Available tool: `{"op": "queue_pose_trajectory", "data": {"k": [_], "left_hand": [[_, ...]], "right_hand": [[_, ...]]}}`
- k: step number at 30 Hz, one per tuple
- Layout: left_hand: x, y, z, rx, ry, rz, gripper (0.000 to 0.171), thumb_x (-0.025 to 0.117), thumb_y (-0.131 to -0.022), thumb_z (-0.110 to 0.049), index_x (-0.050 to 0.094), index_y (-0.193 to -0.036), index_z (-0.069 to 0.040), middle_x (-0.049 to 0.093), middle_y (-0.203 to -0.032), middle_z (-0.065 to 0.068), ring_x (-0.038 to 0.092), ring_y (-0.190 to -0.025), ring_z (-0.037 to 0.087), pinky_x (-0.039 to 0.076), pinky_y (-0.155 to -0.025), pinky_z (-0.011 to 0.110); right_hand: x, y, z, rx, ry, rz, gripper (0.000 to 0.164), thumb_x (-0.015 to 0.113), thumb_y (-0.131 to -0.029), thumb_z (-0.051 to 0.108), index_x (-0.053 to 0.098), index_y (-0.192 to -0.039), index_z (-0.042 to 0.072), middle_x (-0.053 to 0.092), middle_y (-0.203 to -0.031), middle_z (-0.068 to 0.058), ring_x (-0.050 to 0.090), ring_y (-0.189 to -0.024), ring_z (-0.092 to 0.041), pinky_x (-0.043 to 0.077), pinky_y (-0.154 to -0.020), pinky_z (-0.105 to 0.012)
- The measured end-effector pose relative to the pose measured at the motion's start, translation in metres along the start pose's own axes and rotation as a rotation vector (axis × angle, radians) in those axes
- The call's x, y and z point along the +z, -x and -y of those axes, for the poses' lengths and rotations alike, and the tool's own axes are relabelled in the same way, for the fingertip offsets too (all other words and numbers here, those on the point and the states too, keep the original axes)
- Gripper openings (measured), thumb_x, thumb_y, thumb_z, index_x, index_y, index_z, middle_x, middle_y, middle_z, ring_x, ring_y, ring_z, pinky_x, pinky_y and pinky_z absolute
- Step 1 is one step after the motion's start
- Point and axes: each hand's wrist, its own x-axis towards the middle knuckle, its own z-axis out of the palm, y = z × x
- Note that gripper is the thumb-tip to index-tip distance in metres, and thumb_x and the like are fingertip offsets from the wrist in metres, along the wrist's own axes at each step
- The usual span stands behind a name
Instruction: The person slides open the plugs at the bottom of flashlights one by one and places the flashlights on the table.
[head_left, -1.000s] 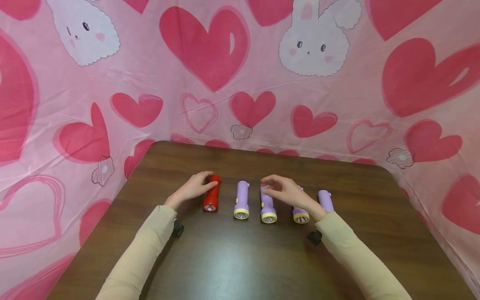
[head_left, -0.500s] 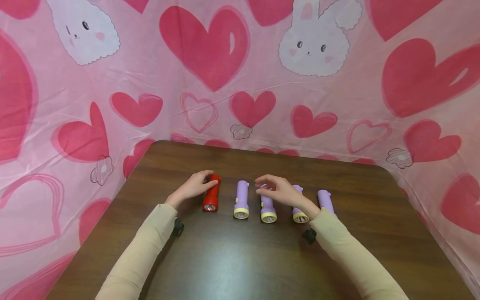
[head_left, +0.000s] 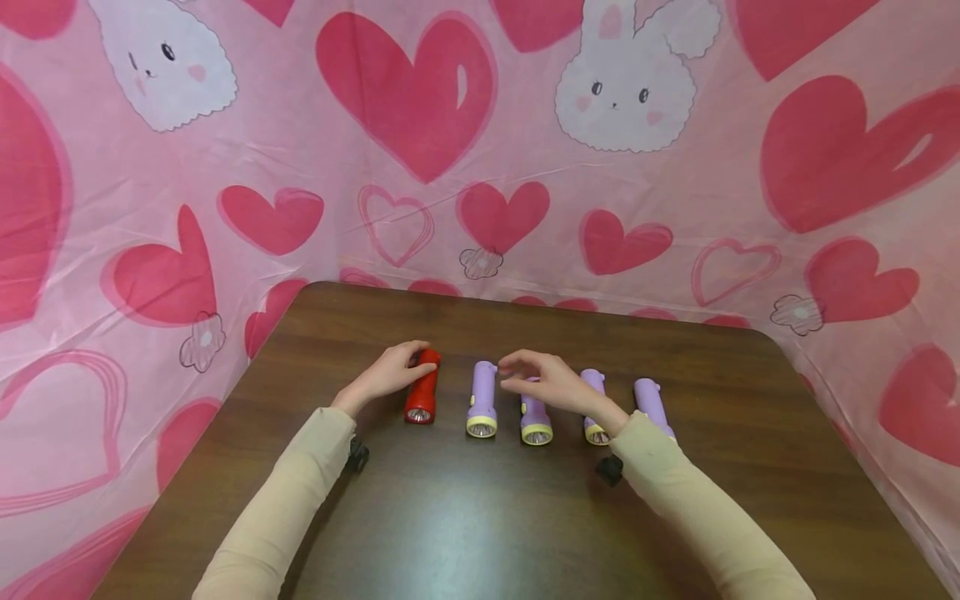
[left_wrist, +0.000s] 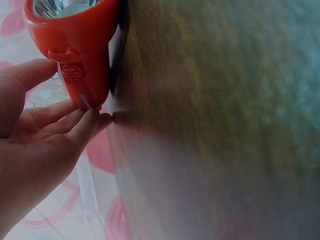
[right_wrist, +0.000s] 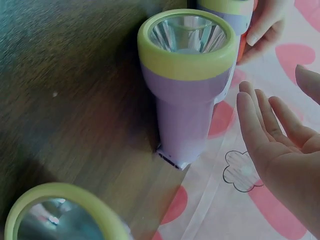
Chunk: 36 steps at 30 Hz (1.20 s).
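Five-in-a-row order aside, a red flashlight (head_left: 422, 390) lies leftmost, lens toward me. My left hand (head_left: 386, 372) holds it near its tail, thumb at its side and fingertips at the tail end, as the left wrist view shows on the red flashlight (left_wrist: 82, 60). My right hand (head_left: 551, 381) hovers with loosely bent fingers over a purple flashlight (head_left: 536, 421) with a yellow rim, partly hiding it. Its fingertips are near another purple flashlight (head_left: 482, 400) to the left. The right wrist view shows nothing in the right hand (right_wrist: 285, 145), apart from the purple flashlight (right_wrist: 185, 95).
Two more purple flashlights lie to the right: one (head_left: 593, 382) partly behind the right wrist, and one (head_left: 651, 402) partly covered by the sleeve. All rest on a dark wooden table (head_left: 465, 517). A pink heart-patterned cloth (head_left: 420, 225) stands behind the table.
My right hand has drifted left over the purple flashlights, uncovering more of the ones to the right. The left hand and red flashlight have stayed in place.
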Motion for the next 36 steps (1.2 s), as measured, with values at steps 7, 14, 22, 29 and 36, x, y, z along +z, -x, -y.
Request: {"op": "queue_pose_trajectory", "data": {"k": [7, 14, 22, 29, 36], "left_hand": [[0.000, -0.002, -0.002, 0.032, -0.022, -0.014, 0.055, 0.060, -0.097, -0.027, 0.048, -0.139, 0.008, 0.057, -0.137, 0.027, 0.061, -0.118, 0.037, 0.050, -0.104, 0.050], [-0.002, -0.003, -0.003, 0.031, -0.022, -0.013, 0.055, 0.060, -0.098, -0.027, 0.049, -0.139, 0.007, 0.057, -0.137, 0.026, 0.061, -0.117, 0.037, 0.051, -0.103, 0.050], [-0.002, -0.002, -0.002, 0.029, -0.013, -0.007, 0.055, 0.060, -0.098, -0.026, 0.048, -0.140, 0.007, 0.056, -0.138, 0.027, 0.061, -0.118, 0.037, 0.050, -0.104, 0.050], [-0.002, -0.002, 0.000, 0.016, -0.001, 0.004, 0.055, 0.059, -0.098, -0.027, 0.047, -0.141, 0.007, 0.056, -0.139, 0.026, 0.060, -0.121, 0.038, 0.050, -0.105, 0.050], [-0.003, 0.000, 0.001, 0.015, 0.005, 0.004, 0.055, 0.059, -0.098, -0.026, 0.047, -0.141, 0.007, 0.055, -0.140, 0.027, 0.059, -0.123, 0.039, 0.049, -0.105, 0.050]], "right_hand": [[0.005, -0.005, 0.006, -0.003, -0.012, 0.015, 0.041, 0.069, -0.093, 0.020, 0.060, -0.129, 0.002, 0.067, -0.125, -0.015, 0.066, -0.113, -0.027, 0.052, -0.101, -0.049], [0.009, -0.011, 0.008, -0.007, 0.006, 0.004, 0.040, 0.069, -0.093, 0.021, 0.061, -0.128, 0.003, 0.068, -0.123, -0.011, 0.066, -0.112, -0.024, 0.054, -0.098, -0.041], [0.015, -0.018, 0.011, -0.017, 0.017, -0.003, 0.039, 0.070, -0.092, 0.021, 0.063, -0.126, 0.003, 0.069, -0.121, -0.011, 0.065, -0.109, -0.023, 0.054, -0.095, -0.035], [0.020, -0.023, 0.014, -0.036, 0.023, 0.003, 0.035, 0.069, -0.092, 0.018, 0.064, -0.123, 0.002, 0.069, -0.119, -0.013, 0.065, -0.111, -0.026, 0.055, -0.097, -0.041], [0.025, -0.027, 0.018, -0.050, 0.016, 0.015, 0.036, 0.070, -0.092, 0.018, 0.063, -0.121, -0.001, 0.069, -0.120, -0.017, 0.068, -0.110, -0.030, 0.056, -0.094, -0.043]]}}
